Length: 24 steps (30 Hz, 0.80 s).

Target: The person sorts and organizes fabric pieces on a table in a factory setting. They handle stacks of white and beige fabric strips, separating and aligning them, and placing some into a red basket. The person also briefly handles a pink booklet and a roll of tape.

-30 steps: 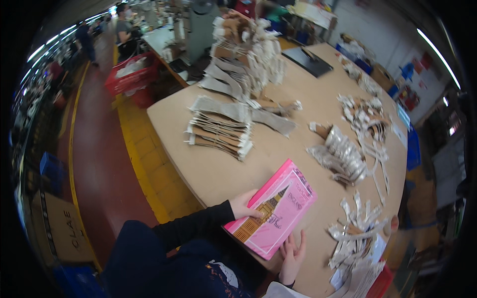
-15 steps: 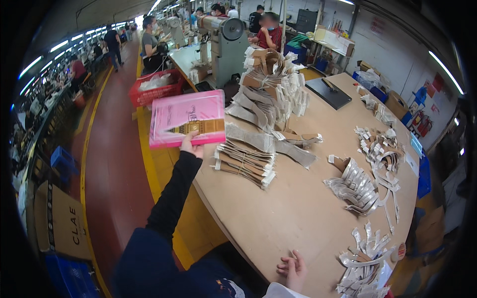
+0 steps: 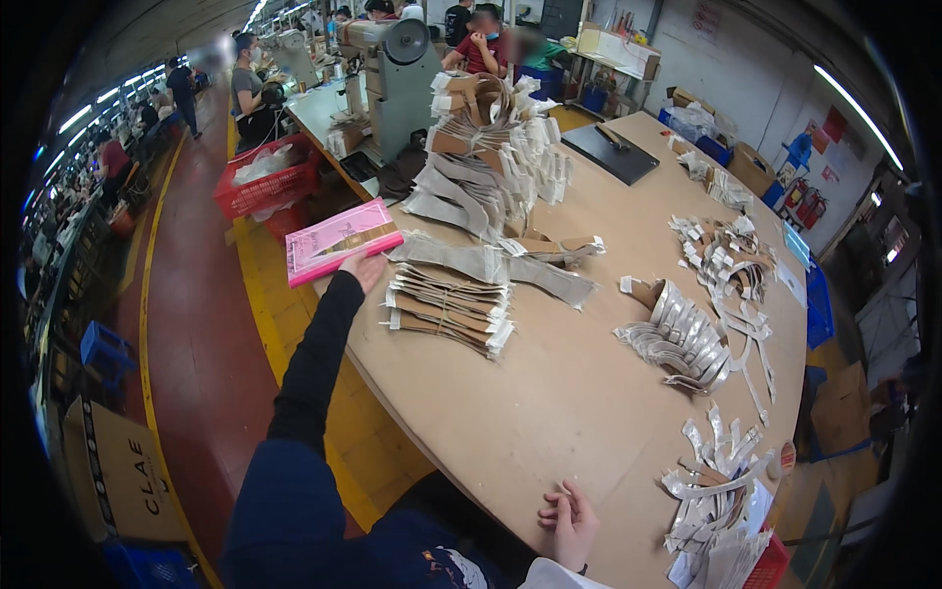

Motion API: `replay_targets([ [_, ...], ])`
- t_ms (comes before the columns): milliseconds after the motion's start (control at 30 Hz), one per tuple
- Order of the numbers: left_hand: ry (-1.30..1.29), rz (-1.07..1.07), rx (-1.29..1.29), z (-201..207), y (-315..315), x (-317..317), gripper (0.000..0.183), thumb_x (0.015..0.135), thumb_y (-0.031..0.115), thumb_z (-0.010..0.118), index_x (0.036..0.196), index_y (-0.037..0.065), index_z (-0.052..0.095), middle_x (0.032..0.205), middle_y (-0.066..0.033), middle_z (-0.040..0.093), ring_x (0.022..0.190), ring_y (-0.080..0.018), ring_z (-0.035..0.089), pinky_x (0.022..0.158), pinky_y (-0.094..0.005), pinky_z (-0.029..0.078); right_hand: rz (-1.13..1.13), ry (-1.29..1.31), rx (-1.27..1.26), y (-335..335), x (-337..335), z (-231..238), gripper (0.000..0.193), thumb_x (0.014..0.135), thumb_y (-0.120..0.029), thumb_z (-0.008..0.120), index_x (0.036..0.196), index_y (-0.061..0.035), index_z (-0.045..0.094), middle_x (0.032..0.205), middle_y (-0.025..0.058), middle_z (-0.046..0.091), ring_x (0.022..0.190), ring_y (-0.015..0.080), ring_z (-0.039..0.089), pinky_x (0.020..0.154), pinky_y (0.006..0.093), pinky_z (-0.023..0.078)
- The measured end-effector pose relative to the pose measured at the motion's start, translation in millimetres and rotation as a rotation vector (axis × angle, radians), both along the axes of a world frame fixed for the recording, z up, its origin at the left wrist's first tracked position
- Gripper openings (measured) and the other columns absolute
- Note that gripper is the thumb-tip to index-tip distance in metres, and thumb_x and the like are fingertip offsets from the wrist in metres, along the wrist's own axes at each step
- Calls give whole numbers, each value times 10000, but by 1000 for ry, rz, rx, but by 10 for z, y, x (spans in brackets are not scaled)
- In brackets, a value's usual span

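My left hand (image 3: 366,270) is at the near edge of a pink notebook (image 3: 339,242), its fingers against that edge and partly hidden there. The notebook lies nearly flat at the table's far left corner, with a gold-brown band on its cover. Beside that hand is a tied bundle of brown and white strap pieces (image 3: 451,309), with long grey strips (image 3: 549,280) just behind it. At the table's front edge my right hand (image 3: 569,520) rests with loosely bent fingers, somewhat apart, and holds nothing.
A tall stack of strap bundles (image 3: 491,157) stands behind the notebook. Silvery straps (image 3: 677,339) and loose cut pieces (image 3: 721,491) lie along the table's right side. A black board (image 3: 610,154) is farther back. Left of the table stand a red basket (image 3: 265,182) and a machine (image 3: 402,88).
My left hand has lowered the pink notebook from a raised, tilted position to the table's corner. My right hand stays near the front edge, fingers slightly more bent. The view has shifted a little.
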<state>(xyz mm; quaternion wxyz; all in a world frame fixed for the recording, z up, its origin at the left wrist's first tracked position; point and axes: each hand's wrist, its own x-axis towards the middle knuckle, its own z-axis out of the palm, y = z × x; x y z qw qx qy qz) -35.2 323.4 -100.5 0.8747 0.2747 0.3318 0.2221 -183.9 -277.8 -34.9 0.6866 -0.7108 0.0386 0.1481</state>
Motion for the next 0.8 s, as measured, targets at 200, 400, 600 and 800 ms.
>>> replay_targets([
  [200, 265, -40, 1112, 447, 54, -443, 455, 936, 231, 608, 1352, 67, 521, 1319, -149, 610, 1210, -285, 592, 977, -361, 498, 43, 5, 28, -59, 13, -56, 293, 1012, -37, 479, 1275, 74, 546, 987, 156, 680, 722, 140, 665, 627, 261, 579],
  [400, 1151, -454, 1928, 225, 239, -344, 593, 895, 475, 608, 1454, 446, 413, 1589, -18, 318, 1446, -364, 296, 1131, -631, 229, 74, 2, -9, -72, 32, -75, 316, 1027, -91, 485, 1309, 48, 517, 1014, 149, 671, 727, 138, 664, 618, 247, 569],
  [600, 1382, -323, 1814, 180, 19, 88, 540, 952, 465, 509, 1475, 385, 402, 1594, -18, 312, 1450, -377, 287, 1143, -603, 212, 9, 6, -17, -40, 16, -44, 289, 1011, -43, 489, 1266, 76, 555, 966, 153, 687, 715, 140, 676, 603, 247, 572],
  [800, 1276, -458, 1718, 155, 265, 127, 513, 974, 497, 420, 1472, 372, 413, 1611, -23, 272, 1458, -379, 271, 1149, -619, 185, -8, 27, 34, -89, 34, -44, 294, 1016, -56, 488, 1275, 70, 544, 973, 156, 671, 722, 161, 678, 617, 263, 588],
])
